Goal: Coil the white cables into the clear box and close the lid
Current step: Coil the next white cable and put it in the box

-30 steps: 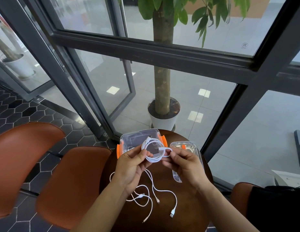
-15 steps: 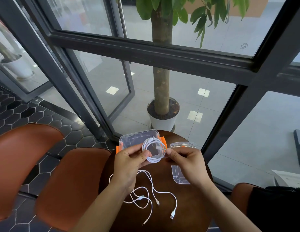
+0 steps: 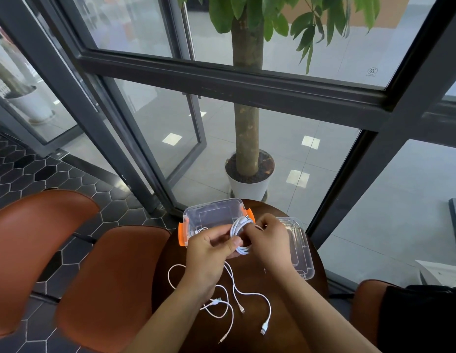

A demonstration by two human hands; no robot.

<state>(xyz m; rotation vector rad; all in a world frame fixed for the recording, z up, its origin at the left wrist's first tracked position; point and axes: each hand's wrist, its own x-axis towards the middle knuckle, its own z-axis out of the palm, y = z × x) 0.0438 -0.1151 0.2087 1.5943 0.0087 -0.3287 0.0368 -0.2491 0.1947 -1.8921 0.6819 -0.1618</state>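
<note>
Coiled cable (image 3: 241, 236) pinched between left hand (image 3: 209, 247) and right hand (image 3: 269, 239), fingers closed on its loops, just above open box (image 3: 214, 215); lid (image 3: 302, 247) right; loose cables (image 3: 237, 296) on table (image 3: 285, 324).

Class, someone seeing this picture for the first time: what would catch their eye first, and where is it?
Both hands, left hand and right hand, hold a coiled white cable above the round wooden table. Behind sits the open clear box; loose white cables sprawl nearer the person.
</note>
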